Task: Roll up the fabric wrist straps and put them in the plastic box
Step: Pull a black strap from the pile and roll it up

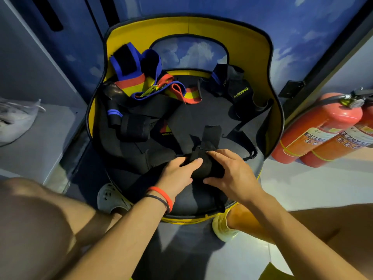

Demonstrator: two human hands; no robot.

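A partly rolled black wrist strap (209,167) lies on the dark seat of a yellow-edged chair (276,126), its loose end running away from me. My left hand (177,174) grips the roll's left end and my right hand (232,170) clasps its right side. Behind it lie more straps: a black one with blue stripes (121,116), a striped blue, red and yellow one (141,81), and a black one marked XUEYING (240,91). No plastic box is in view.
Two red fire extinguishers (319,130) lean on the floor at the right. A grey ledge at the left holds a plastic bag (16,118). My knees and feet in pale shoes (224,229) flank the chair's front edge.
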